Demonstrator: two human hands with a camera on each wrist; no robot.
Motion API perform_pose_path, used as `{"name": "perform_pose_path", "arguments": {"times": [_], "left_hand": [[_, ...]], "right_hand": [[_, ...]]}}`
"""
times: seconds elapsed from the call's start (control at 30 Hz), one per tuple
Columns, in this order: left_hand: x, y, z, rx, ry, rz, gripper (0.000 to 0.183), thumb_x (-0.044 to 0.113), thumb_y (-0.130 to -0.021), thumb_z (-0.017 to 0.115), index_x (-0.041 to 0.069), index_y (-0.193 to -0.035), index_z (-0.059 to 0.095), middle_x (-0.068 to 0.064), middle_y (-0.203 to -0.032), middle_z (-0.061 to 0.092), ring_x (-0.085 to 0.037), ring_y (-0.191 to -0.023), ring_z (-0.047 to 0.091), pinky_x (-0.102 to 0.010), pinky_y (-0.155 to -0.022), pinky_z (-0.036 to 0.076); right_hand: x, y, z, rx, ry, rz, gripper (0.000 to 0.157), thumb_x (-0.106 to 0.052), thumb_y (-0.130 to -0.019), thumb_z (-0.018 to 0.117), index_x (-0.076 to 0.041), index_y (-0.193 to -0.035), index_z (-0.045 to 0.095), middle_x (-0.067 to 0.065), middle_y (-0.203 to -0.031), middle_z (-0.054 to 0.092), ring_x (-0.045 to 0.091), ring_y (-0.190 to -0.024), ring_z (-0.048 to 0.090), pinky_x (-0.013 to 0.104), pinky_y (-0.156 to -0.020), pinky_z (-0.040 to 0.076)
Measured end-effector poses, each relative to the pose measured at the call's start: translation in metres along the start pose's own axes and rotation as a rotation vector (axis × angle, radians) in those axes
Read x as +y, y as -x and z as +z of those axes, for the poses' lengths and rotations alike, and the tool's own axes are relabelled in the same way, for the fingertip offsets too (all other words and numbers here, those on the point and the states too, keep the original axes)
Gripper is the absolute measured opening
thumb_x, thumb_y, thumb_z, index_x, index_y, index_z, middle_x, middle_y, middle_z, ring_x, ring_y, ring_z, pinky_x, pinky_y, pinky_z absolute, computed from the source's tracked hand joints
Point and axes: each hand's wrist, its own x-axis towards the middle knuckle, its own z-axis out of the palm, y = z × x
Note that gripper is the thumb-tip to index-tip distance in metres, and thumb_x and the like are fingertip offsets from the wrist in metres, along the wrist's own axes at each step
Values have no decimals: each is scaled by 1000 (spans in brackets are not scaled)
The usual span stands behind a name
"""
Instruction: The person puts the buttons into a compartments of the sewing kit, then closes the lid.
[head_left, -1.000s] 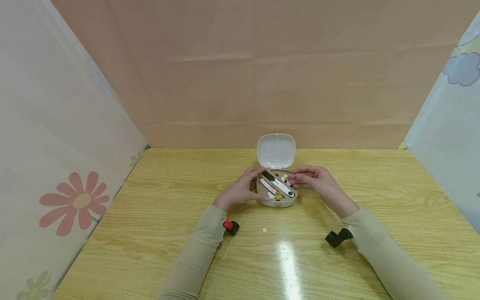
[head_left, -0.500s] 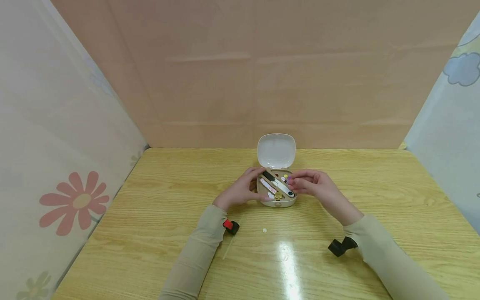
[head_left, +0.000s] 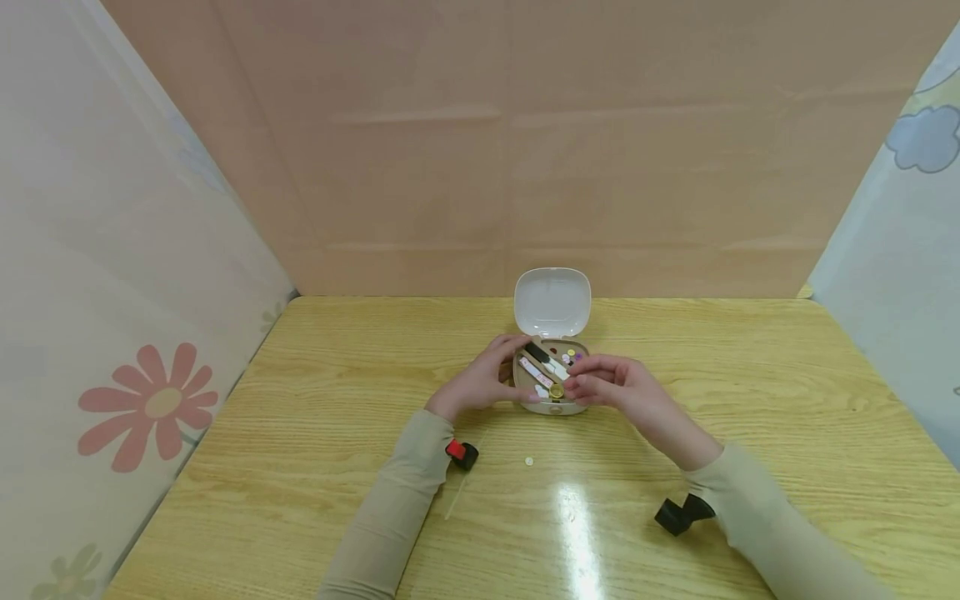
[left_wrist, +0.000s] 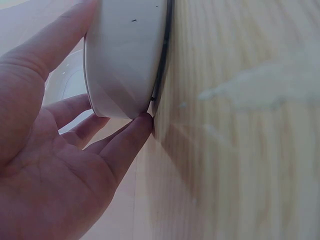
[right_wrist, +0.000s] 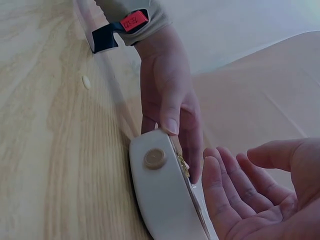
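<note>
A small white box (head_left: 538, 408) with a tan insert stands on the table, its lid (head_left: 552, 302) raised at the back. My left hand (head_left: 480, 383) grips its left side, thumb at the front edge and fingers on the side wall. Inside lie a black-and-white tool (head_left: 540, 353), a pink patterned strip (head_left: 534, 370), a round gold piece (head_left: 557, 390) and several small coloured buttons (head_left: 571, 352). Over the box's right part hovers my right hand (head_left: 622, 387), covering the tool's near end. Its fingers (right_wrist: 217, 187) are loosely bent, with nothing visible between them in the right wrist view.
A small white button (head_left: 529, 461) lies on the wooden table (head_left: 337, 400) in front of the box. A thin clear strip (head_left: 455, 497) lies beside the left forearm. A tan backdrop (head_left: 510, 150) rises behind the table, and patterned cloths hang at both sides.
My right hand has moved from the buttons at the box's right side leftward and nearer, over the black-and-white tool's near end. The left hand and the box have stayed in place.
</note>
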Motion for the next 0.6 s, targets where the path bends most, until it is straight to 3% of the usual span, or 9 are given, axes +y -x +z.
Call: {"name": "perform_pose_path", "arguments": {"times": [0.27,0.6], "left_hand": [[-1,-1,0,-2,7,-6,89,3,-79,78,-1,-149,24,-20,-146,25,-33,-132,36,-42,-107,35],[-2,-1,-1,-4,20,7,87,1,-79,77,-2,-149,25,-21,-147,23,-33,-134,33,-43,-109,33]], "right_hand": [[7,3,11,-62,-19,0,34,-8,-96,58,17,-119,51,29,-110,62,37,-101,63,46,-88,52],[18,4,28,-172,5,-48,31,-1,-93,60,18,-115,52,31,-107,62,34,-100,64,43,-85,53]]}}
